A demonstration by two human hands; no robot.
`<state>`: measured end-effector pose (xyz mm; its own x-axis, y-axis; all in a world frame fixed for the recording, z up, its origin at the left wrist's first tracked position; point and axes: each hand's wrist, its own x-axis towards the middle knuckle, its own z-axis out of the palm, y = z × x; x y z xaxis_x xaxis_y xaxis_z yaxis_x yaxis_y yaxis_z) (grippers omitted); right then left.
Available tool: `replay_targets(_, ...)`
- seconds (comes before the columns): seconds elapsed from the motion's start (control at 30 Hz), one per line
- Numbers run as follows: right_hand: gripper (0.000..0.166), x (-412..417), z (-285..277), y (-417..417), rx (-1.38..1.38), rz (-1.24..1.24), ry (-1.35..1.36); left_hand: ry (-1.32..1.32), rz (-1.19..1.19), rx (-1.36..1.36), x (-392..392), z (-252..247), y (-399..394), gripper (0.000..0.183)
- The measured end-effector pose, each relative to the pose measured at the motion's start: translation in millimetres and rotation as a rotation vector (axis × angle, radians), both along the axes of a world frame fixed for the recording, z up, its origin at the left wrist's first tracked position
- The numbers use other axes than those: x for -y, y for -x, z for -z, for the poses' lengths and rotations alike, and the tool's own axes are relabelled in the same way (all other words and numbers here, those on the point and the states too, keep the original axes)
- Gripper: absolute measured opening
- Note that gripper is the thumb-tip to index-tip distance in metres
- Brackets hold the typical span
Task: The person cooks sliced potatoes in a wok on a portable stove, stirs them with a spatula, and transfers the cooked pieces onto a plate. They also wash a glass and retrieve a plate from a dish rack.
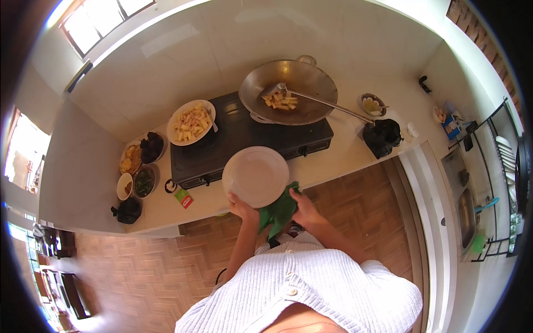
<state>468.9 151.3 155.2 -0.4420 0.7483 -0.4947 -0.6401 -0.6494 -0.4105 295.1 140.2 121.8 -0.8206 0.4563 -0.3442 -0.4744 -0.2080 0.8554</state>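
My left hand grips the lower left rim of a round white plate, which holds nothing. A green cloth is pinched in my right hand, close against the plate's lower right edge. Beyond the plate stands a black two-burner gas stove. On its right side sits a large metal wok with cut yellowish pieces in it and a long-handled metal spatula leaning across its rim. A white plate of chopped pieces with a fork rests at the stove's left.
Left on the counter are several bowls, black plastic bags and a green-and-red packet. To the right are a small patterned bowl and a black plastic bag. A sink and dish rack stand far right.
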Motion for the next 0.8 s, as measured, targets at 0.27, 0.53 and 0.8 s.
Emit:
replay_targets(0.27, 0.031, -70, -50, -85, 0.15, 0.43, -0.075, -0.054, 0.131, 0.062, 33, 2, 24, 0.052)
replay_targets(0.53, 0.07, -167, 22, -132, 0.834, 0.421, -0.256, 0.095, 0.269, 0.162, 37, 7, -2, 0.057)
replay_targets(0.8, 0.053, -77, 52, -38, 0.84, -0.243, -0.385, 0.049, 0.234, 0.223, 56, 36, 1, 0.055)
